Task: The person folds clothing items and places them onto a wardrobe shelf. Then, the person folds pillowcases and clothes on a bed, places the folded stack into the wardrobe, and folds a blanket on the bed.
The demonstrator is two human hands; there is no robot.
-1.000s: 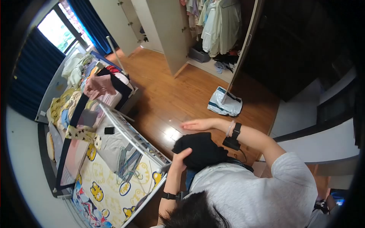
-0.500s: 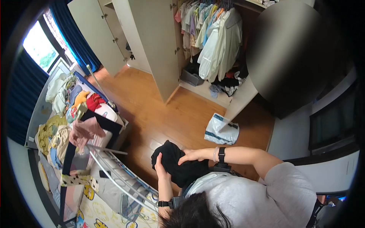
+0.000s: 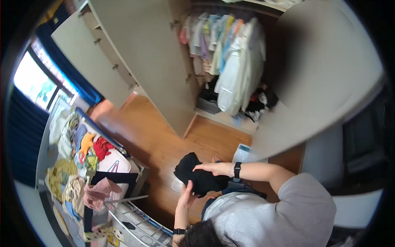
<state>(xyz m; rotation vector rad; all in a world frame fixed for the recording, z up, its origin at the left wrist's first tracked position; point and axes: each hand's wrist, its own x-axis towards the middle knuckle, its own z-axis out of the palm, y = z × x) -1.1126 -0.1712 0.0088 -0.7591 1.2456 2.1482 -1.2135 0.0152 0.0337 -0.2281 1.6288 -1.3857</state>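
Observation:
A black cloth garment (image 3: 201,179), bunched or folded, is held in front of my body above the floor. My left hand (image 3: 187,196) grips its near-left edge, thumb on top and the other fingers mostly hidden by the cloth. Across the upper side lies my right hand (image 3: 214,168), its fingers stretched out flat and touching the fabric. Both wrists wear black bands. What kind of garment it is does not show.
An open wardrobe with hanging clothes (image 3: 234,61) stands ahead, its door (image 3: 144,57) swung out. Nearer right is another pale door panel (image 3: 321,111). A white plastic bag (image 3: 241,152) lies on the floor. At left, a bed holds piled clothes (image 3: 61,175) behind a metal rail (image 3: 135,224).
My right hand has flattened over the black garment, and my left hand has shifted along its lower edge. The view has turned, and the pale door panel at right covers more of it.

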